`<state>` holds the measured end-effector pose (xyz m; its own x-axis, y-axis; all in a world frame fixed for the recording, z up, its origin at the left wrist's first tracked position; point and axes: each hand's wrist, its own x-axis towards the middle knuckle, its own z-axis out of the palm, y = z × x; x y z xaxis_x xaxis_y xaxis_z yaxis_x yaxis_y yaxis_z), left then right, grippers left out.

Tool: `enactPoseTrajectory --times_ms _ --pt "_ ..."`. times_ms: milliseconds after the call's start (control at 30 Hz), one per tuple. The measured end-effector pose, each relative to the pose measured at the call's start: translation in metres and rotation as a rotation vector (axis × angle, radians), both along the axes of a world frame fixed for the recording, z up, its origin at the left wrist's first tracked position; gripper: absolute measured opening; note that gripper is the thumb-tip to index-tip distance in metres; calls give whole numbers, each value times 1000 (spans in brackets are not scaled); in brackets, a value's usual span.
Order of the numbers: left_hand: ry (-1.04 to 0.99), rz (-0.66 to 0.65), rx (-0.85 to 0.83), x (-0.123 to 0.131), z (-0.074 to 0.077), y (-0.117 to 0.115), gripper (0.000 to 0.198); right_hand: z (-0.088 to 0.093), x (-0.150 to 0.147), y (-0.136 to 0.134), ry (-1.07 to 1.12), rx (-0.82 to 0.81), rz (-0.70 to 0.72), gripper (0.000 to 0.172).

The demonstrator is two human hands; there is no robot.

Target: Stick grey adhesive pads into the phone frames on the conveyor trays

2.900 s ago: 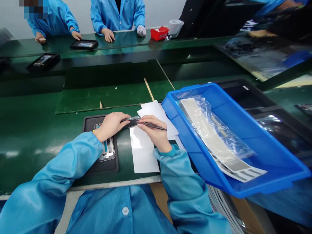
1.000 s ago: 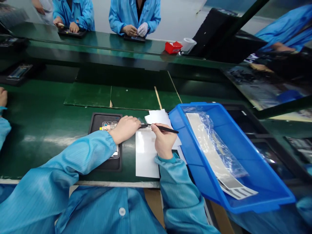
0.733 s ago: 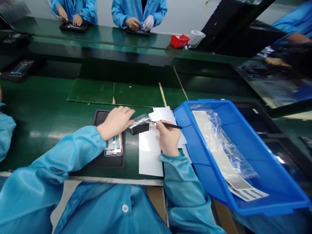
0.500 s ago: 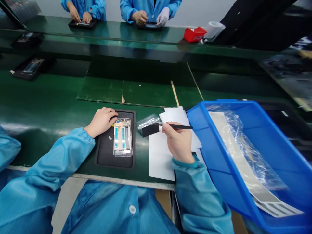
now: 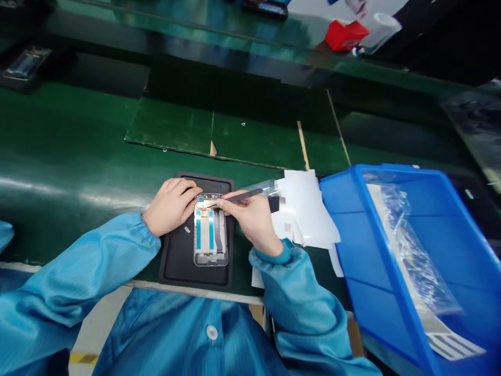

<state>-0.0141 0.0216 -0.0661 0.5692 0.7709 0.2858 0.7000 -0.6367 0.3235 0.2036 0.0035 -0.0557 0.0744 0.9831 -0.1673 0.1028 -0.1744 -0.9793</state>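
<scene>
An opened phone [image 5: 204, 230], its inside facing up with blue strips and a grey flat cable, lies in a black tray [image 5: 178, 261]. My left hand [image 5: 170, 207] is closed at the phone's upper left corner, fingertips against its edge. In my right hand [image 5: 254, 219] are black tweezers [image 5: 246, 195], pinched between thumb and fingers. Their tips reach the circuit board at the phone's upper part; whether they grip something there is too small to tell. A small pale scrap [image 5: 187, 229] lies in the tray left of the phone.
White paper sheets [image 5: 309, 209], a clear plastic bag [image 5: 268, 186] and a black piece [image 5: 275, 204] lie right of my right hand. Farther right stands a blue bin [image 5: 340, 201] holding plastic wrap and label strips. A red box [image 5: 345, 35] sits across the bench.
My right hand has moved left from over the papers, bringing the tweezers to the phone's upper part. My left hand stays by the phone's corner. The view has tilted down.
</scene>
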Motion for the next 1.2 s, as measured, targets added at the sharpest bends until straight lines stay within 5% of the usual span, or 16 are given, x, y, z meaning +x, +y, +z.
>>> enactPoseTrajectory --times_ms 1200 --pt "12 -79 125 5 0 -10 19 6 -5 -6 -279 9 52 22"
